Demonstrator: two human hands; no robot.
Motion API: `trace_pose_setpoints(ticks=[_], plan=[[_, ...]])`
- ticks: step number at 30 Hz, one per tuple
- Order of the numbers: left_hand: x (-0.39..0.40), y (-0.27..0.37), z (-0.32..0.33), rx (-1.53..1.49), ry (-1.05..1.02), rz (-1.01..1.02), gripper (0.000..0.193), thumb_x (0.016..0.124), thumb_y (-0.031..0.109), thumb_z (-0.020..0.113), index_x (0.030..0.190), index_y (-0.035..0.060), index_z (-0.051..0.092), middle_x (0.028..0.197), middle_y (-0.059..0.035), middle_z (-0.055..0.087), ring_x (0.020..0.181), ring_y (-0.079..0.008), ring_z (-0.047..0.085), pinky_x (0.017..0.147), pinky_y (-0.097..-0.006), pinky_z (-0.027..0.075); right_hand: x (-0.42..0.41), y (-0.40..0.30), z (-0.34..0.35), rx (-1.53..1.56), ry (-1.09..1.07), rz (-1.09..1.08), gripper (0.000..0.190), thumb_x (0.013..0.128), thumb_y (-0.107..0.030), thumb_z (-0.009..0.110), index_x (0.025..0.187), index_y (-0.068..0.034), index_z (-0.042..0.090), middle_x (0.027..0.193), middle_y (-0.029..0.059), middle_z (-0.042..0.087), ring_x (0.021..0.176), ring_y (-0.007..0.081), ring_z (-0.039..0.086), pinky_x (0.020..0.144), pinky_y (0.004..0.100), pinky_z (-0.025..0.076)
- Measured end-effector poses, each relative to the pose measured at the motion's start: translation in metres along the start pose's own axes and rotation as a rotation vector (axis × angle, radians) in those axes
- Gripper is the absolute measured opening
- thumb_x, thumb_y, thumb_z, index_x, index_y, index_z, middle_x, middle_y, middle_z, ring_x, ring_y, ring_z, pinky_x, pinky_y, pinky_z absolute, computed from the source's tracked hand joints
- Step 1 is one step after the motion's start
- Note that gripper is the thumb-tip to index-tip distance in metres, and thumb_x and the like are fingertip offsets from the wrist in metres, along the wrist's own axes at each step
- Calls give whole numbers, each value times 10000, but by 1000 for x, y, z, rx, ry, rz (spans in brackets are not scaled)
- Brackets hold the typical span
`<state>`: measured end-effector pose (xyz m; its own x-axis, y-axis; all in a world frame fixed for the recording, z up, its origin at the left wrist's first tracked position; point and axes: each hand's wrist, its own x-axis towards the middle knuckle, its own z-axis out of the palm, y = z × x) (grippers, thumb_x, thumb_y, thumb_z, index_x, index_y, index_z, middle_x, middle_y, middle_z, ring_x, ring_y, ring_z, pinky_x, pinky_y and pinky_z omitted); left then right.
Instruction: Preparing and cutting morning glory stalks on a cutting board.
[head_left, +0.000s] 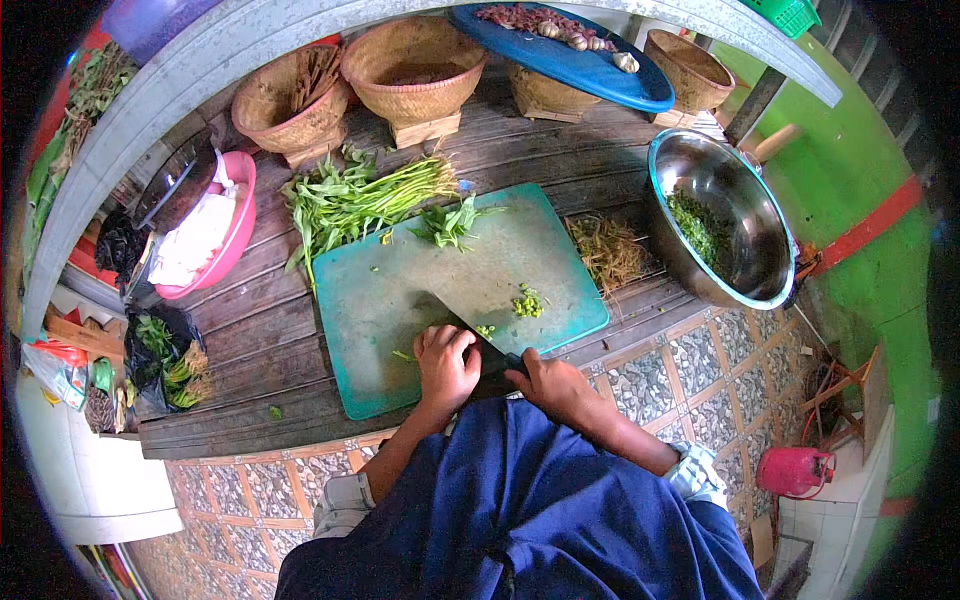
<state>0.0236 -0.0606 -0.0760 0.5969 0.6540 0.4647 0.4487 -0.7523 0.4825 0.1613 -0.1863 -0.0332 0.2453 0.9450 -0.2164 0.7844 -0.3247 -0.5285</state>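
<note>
My right hand (556, 384) grips the dark handle of a kitchen knife (471, 321), its blade slanting up and left across the green cutting board (345, 330). Close to the left of the blade, my left hand (448, 365) rests on the board with its fingers curled. Whatever might be under those fingers is hidden. A few chopped green bits (485, 330) lie against the blade, and a small pile of chopped green stems (528, 301) sits to its right. Leafy green tops (448, 223) lie on the board's far edge. Beyond is a bunch of long-stemmed leafy greens (375, 191).
A steel basin (757, 217) with chopped greens stands right, near trimmed roots (609, 251). Woven baskets (416, 90) and a blue tray (510, 56) with garlic line the back. Left are a pink basin (238, 240) and a black plastic bag (146, 375) of greens.
</note>
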Motion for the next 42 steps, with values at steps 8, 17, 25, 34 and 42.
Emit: trace_pose_setpoints(ticks=[8,17,25,34,42], plan=[[16,5,14,-98,-2,-11,59,708,138,648,738,122,600,771,-33,594,833,-257,531,798,-425,345,-10,16,-20,-36,81,114,406,893,-405,495,979,-11,444,687,276,602,690,469,596,603,537,478],[20,5,23,17,-25,2,120,699,166,640,694,87,550,744,-85,547,828,-290,504,792,-442,347,-26,4,-25,-43,24,112,429,905,-422,463,1003,-7,417,672,275,602,674,466,602,582,536,484],[22,4,24,-25,-20,27,111,688,130,633,720,86,536,741,-81,537,819,-291,501,783,-450,349,-2,3,-16,-56,-37,117,446,908,-407,462,1008,24,401,675,276,603,662,466,602,581,533,489],[20,5,22,-52,-36,7,130,689,140,644,731,81,536,772,-88,557,829,-294,501,771,-447,352,6,17,-15,20,59,-22,408,898,-389,494,955,10,433,663,272,598,653,471,594,580,537,480],[20,5,22,-1,-11,28,130,677,141,640,716,73,537,747,-95,538,819,-297,499,762,-448,352,-17,7,-25,-40,-45,68,447,905,-423,464,1022,0,377,677,283,598,681,483,593,593,552,474]])
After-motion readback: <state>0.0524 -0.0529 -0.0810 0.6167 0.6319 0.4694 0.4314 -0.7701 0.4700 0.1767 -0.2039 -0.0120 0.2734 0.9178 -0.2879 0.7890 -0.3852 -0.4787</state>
